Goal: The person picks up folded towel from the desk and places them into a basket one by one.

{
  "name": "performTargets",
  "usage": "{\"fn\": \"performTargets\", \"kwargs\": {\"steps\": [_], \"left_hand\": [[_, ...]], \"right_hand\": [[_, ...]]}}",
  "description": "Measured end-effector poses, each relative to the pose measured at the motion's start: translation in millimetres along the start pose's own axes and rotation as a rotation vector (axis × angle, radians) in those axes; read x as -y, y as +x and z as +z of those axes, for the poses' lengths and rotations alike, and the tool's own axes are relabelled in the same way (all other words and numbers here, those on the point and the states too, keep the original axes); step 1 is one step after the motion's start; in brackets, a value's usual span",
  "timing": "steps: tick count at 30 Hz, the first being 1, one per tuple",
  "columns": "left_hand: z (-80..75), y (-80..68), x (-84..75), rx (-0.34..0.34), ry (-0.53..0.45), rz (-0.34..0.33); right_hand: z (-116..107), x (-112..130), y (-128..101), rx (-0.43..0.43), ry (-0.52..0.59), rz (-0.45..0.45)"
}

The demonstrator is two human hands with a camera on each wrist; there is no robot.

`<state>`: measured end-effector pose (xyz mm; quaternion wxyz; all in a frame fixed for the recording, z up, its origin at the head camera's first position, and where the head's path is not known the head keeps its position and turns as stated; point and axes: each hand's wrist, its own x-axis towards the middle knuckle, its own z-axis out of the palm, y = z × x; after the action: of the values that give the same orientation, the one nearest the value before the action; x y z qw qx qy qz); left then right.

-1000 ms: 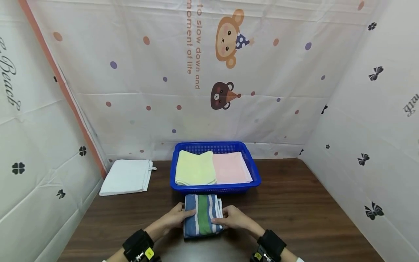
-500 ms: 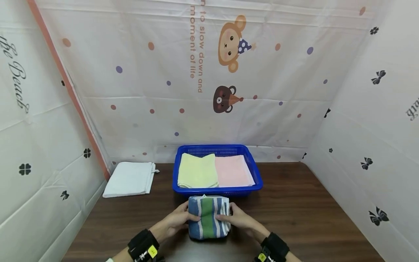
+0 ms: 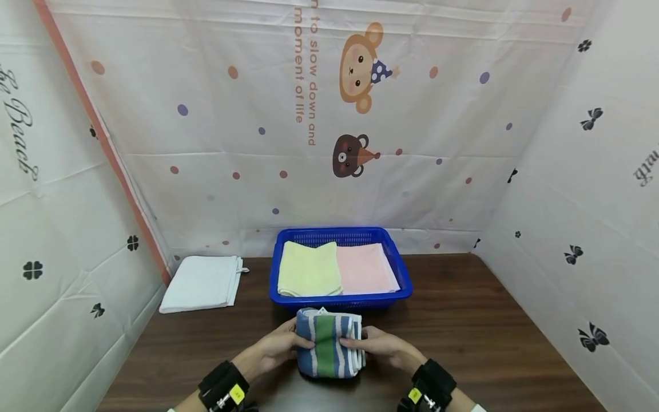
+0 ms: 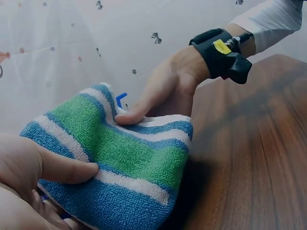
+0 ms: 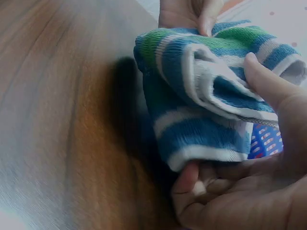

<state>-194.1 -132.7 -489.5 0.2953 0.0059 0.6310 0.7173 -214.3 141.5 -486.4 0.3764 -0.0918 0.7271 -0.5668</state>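
Observation:
A folded towel (image 3: 325,346) with blue, green and white stripes is held between both hands, in front of the blue basket. My left hand (image 3: 275,348) grips its left side, thumb on top and fingers underneath. On the right side my right hand (image 3: 383,345) pinches it, with the thumb pressed on the upper face. In the right wrist view the layered white edges of the towel (image 5: 206,86) hang open in loose folds, with fingertips under the lower layer. The left wrist view shows both thumbs denting the terry surface (image 4: 129,148).
Behind the towel stands a blue plastic basket (image 3: 341,298) holding a folded yellow towel (image 3: 310,269) and a folded pink towel (image 3: 366,269). A folded white towel (image 3: 201,284) lies at the left on the brown wooden table (image 3: 463,343). Printed white cloth walls (image 3: 206,131) enclose the back and sides.
Both hands have shifted slightly right with the striped towel, which is now bent and bunched, its right-hand layers spread apart. The head view has moved slightly. The other towels and basket stay put.

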Motion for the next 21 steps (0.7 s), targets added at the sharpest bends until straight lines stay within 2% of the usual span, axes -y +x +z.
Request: {"fn": "performTargets", "kwargs": {"steps": [4,11,13,18,20,21], "left_hand": [[-1.7,-0.8,1.1,-0.011,0.0,-0.011],[-0.6,-1.7,-2.8,-0.025,0.023,-0.044],[0.4,-3.1,-6.6,-0.008,0.014,-0.035],[2.6,-7.7,-18.9,0.058,0.018,-0.004],[3.2,-9.7,-22.5,0.08,0.038,0.001],[3.8,-10.8,-24.2,0.09,0.046,0.002]], "right_hand": [[1,5,-3,-0.018,-0.052,0.017],[-1,8,-6,-0.065,-0.122,-0.042],[-3,8,-7,-0.056,-0.096,-0.05],[-6,8,-12,0.032,0.086,-0.031],[-8,9,-15,0.049,0.105,-0.028],[-8,10,-18,0.04,0.081,-0.034]]}}
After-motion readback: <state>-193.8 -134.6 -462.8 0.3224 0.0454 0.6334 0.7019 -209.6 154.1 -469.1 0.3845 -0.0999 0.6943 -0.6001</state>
